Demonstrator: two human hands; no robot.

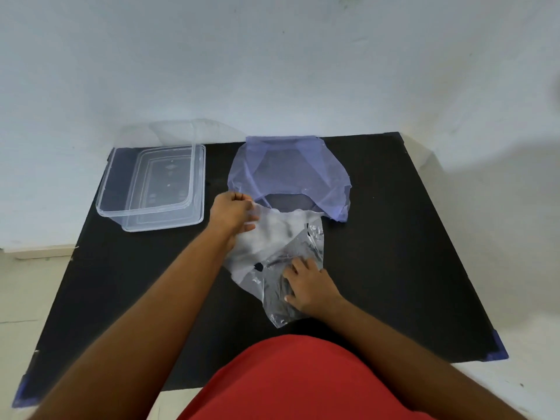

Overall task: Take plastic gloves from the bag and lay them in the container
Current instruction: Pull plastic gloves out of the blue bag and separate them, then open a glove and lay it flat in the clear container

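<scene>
**Two hands on one bag, one glove coming out**

One clear container point(151, 189) is sitting open at the table's point(394, 253) far left, with one lid point(178, 133) leaning behind it. One purple mesh pouch point(291, 174) is lying just beyond one clear plastic bag point(285, 295). The right hand point(312, 289) is pressing the bag down, fingers spread flat on it. The left hand point(233, 213) is pinching the edge of a whitish plastic glove point(272, 234) between closed fingertips; the glove is stretching from there into the bag's mouth.

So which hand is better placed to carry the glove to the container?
Left. The left hand already pinches the glove and is nearer the container; the right hand presses down the bag.
</scene>
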